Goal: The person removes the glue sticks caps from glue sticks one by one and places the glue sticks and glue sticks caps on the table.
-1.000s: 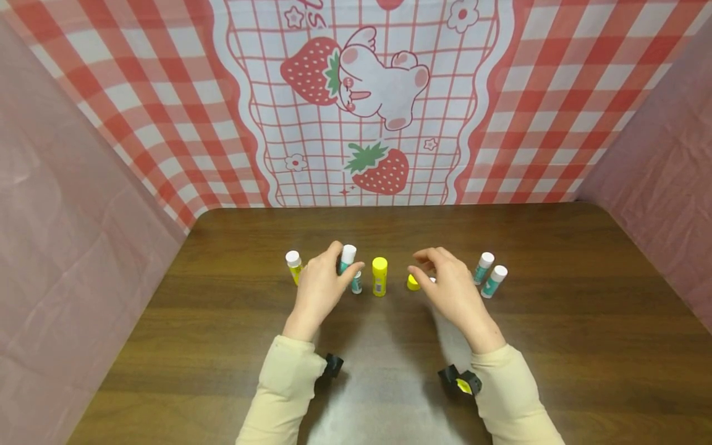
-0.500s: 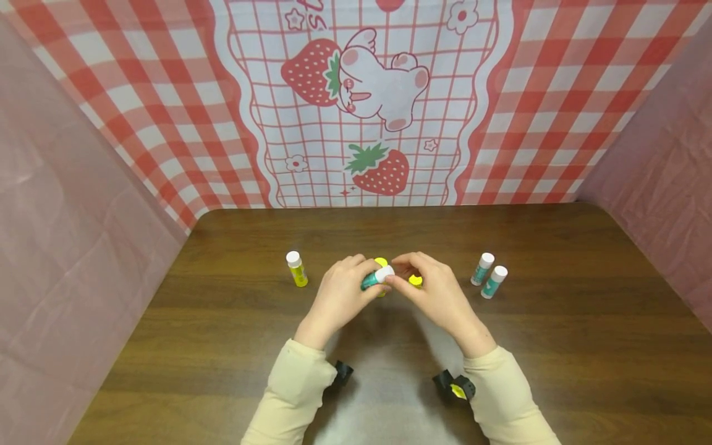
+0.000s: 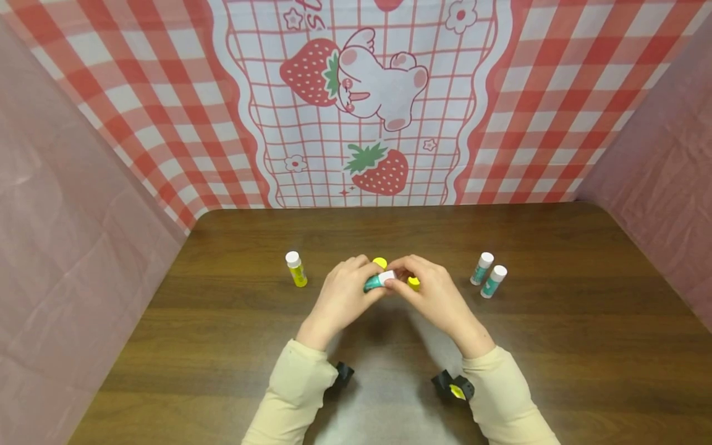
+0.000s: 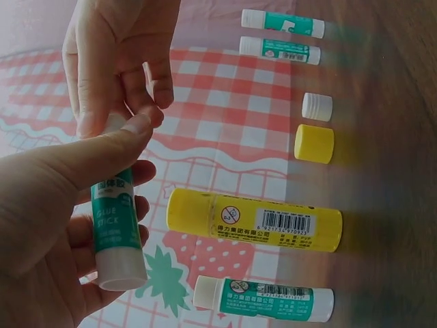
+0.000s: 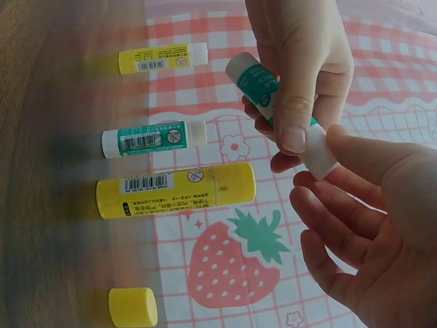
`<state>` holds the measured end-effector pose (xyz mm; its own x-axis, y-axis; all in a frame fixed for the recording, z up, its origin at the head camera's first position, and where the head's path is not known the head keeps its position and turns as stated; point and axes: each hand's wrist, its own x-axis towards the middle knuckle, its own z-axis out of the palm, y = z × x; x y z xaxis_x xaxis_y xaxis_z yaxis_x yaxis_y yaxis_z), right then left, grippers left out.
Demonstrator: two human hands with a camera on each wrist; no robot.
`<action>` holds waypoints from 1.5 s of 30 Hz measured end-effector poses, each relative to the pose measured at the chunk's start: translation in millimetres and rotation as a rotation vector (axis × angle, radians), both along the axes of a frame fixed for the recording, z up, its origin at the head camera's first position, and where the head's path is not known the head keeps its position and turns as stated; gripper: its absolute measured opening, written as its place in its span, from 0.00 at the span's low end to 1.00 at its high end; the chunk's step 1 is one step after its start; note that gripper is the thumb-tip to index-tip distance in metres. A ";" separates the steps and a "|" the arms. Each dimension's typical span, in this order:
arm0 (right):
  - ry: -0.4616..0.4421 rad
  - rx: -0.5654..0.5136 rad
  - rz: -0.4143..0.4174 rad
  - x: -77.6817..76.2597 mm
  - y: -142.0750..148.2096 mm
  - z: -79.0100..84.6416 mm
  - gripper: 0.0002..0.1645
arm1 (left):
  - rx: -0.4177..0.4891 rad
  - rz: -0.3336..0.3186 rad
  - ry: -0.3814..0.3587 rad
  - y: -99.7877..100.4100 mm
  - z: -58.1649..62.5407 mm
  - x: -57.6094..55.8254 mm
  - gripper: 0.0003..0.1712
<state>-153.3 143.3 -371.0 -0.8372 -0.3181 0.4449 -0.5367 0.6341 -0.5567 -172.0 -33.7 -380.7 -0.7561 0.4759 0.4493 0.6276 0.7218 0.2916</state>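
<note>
My left hand (image 3: 343, 293) grips a teal-and-white glue stick (image 4: 117, 219) by its body, tilted above the table. The fingers and thumb of my right hand (image 3: 436, 293) pinch the white cap (image 5: 317, 156) at its other end; the cap appears on the stick. Behind the hands a large yellow glue stick (image 4: 252, 220) stands upright, partly hidden in the head view. Beside it stands another teal glue stick (image 4: 263, 299), hidden by the left hand in the head view. A loose yellow cap (image 4: 314, 143) and a small white cap (image 4: 317, 106) sit on the table near my right hand.
A yellow glue stick with a white cap (image 3: 296, 269) stands to the left. Two teal glue sticks (image 3: 482, 269) stand to the right. The wooden table (image 3: 222, 346) ends at a red-and-white checked cloth (image 3: 183, 123) behind.
My left hand has carried the teal glue stick rightward and tipped it from upright toward the right. My right hand has moved left from the loose caps and now pinches its white cap.
</note>
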 end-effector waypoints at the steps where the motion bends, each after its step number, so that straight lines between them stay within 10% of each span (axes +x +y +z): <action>1: 0.000 0.001 0.000 0.1 0.1 0.3 0.15 | 0.004 0.001 -0.001 -0.2 0.0 -0.1 0.16; 45: 0.089 0.078 -0.014 -1.5 2.8 0.9 0.17 | 0.022 -0.034 -0.089 -6.8 3.4 -3.2 0.16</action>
<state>-154.9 146.2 -370.1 -0.8000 -0.3434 0.4919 -0.5727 0.6814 -0.4558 -175.2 -40.4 -377.2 -0.7770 0.4930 0.3915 0.6227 0.6932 0.3629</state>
